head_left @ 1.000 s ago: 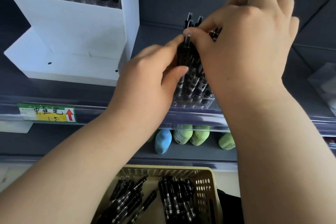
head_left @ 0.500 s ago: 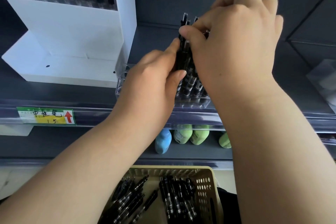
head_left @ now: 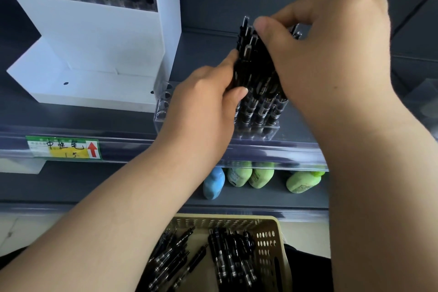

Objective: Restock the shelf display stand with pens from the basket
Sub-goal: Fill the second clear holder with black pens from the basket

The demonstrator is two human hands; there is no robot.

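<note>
The left grip point(head_left: 201, 102) is closed round a bundle of black pens point(head_left: 251, 64), with the thumb laid across the near side. The right grip point(head_left: 327, 50) is curled over the tops of the same pens, its thumb tip set against their upper ends. The bundle is held upright over the right part of the clear stand point(head_left: 166, 99) on the upper shelf point(head_left: 296, 147). Whether its lower ends are seated in the holes cannot be told. Open holes are seen at the stand's left end, just beside a white box point(head_left: 94, 50). Below, spare pens point(head_left: 225, 258) are heaped in a tan basket point(head_left: 272, 223). A price label point(head_left: 64, 147) is fixed to the shelf edge, and bottles point(head_left: 239, 174) are lined up underneath.
</note>
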